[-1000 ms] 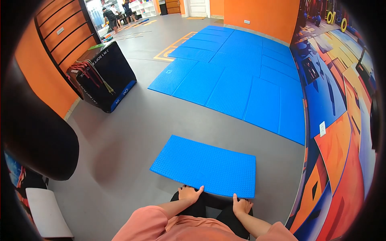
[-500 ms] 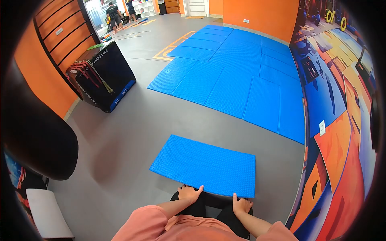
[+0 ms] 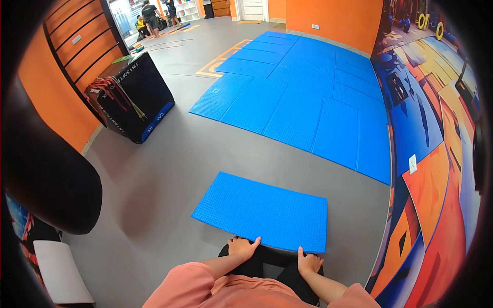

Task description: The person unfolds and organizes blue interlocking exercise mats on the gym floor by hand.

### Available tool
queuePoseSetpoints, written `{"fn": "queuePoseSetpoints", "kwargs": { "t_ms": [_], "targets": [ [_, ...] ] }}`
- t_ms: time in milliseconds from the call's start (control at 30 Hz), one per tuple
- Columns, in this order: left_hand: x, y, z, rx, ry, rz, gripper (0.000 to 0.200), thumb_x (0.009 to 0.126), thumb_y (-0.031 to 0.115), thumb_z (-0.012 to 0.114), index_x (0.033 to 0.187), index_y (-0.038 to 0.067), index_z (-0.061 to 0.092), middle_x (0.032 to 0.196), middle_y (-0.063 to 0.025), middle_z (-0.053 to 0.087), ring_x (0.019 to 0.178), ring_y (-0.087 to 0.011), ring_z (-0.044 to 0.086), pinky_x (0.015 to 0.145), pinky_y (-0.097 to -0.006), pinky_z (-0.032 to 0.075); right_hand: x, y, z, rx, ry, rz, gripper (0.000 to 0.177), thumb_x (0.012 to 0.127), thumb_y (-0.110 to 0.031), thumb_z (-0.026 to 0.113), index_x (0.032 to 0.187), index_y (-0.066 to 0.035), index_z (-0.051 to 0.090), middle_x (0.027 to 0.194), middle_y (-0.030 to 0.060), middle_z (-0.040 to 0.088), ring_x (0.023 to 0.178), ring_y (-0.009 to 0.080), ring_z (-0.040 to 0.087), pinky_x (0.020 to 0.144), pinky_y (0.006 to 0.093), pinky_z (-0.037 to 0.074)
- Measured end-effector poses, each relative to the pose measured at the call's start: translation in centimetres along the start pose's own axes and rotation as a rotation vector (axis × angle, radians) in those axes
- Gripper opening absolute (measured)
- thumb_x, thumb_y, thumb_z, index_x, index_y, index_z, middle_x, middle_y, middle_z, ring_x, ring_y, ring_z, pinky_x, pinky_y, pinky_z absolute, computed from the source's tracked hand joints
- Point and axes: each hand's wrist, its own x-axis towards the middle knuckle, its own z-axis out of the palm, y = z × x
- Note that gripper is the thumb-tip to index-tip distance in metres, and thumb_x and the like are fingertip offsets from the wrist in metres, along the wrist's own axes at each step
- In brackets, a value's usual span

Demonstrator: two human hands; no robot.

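Note:
A blue textured foam mat (image 3: pixel 264 210) extends in front of my knees, its near edge raised off the grey floor. My left hand (image 3: pixel 244 248) grips that near edge toward the left, thumb on top and fingers curled beneath. Toward the right corner, my right hand (image 3: pixel 310 262) holds the same edge, thumb over the top face. The fingers under the mat are partly hidden. Farther off, several more blue mats (image 3: pixel 292 97) lie side by side on the floor along the mural wall.
A black soft plyo box (image 3: pixel 136 97) with straps on top stands at the left. Nearer hangs a dark punching bag (image 3: pixel 56 169). A mural wall (image 3: pixel 431 179) runs along the right. Grey floor (image 3: pixel 195 149) lies between box and mats. Several people (image 3: pixel 150 19) are in the far background.
My hands and the held mat stay practically still. The people in the background have shifted position, and the view has moved very slightly.

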Motion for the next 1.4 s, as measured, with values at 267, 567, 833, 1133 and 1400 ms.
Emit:
{"fn": "queuePoseSetpoints", "kwargs": {
  "t_ms": [267,567,833,1133,1400],
  "targets": [
    [-0.1,0.0,-0.3,-0.021,0.008,0.01,0.085,0.095,0.074,0.034,0.133,0.006,0.066,0.139,-0.0178,0.062,0.129,-0.0357,0.054,0.108,-0.0507,0.035,-0.3,-0.9,-1.2,-0.032,-0.044,0.032,0.064,0.097,-0.063,0.047,0.109,-0.008,0.079,0.124,0.0184,0.07,0.124,0.0322,0.058,0.113,0.0479,0.03],
    [0.1,-0.1,0.1,-0.017,0.002,0.008,0.086,0.094,0.076,0.034,0.133,0.006,0.066,0.139,-0.0178,0.062,0.128,-0.035,0.054,0.107,-0.0504,0.035,-0.2,-0.7,-1.0,-0.05,-0.029,0.052,0.068,0.097,-0.064,0.047,0.106,-0.004,0.079,0.117,0.0184,0.072,0.121,0.0321,0.059,0.112,0.046,0.03],
    [0.0,0.3,-0.8,-0.008,-0.055,-0.013,0.086,0.094,0.076,0.033,0.132,0.005,0.067,0.139,-0.0179,0.062,0.128,-0.0345,0.054,0.106,-0.0501,0.035,0.3,-0.8,-1.0,-0.018,-0.071,0.058,0.069,0.096,-0.064,0.047,0.107,-0.003,0.079,0.132,0.0195,0.065,0.127,0.0325,0.055,0.113,0.0487,0.029],
    [-0.2,0.2,-0.4,0.004,-0.011,-0.009,0.088,0.095,0.077,0.028,0.136,0.008,0.065,0.141,-0.0154,0.06,0.129,-0.034,0.053,0.109,-0.0523,0.034,0.7,-0.6,-0.9,-0.051,-0.148,0.081,0.067,0.097,-0.064,0.046,0.113,-0.007,0.078,0.139,0.0171,0.061,0.137,0.032,0.047,0.116,0.0515,0.027],
    [-0.4,0.3,0.0,0.017,0.013,-0.022,0.091,0.095,0.077,0.026,0.132,0.005,0.067,0.14,-0.0158,0.062,0.129,-0.0343,0.053,0.109,-0.0513,0.033,0.0,-0.2,-0.4,0.002,0.009,-0.009,0.078,0.099,-0.066,0.039,0.107,0.001,0.078,0.115,0.0226,0.072,0.12,0.0359,0.06,0.113,0.0522,0.031]
  ]
}}
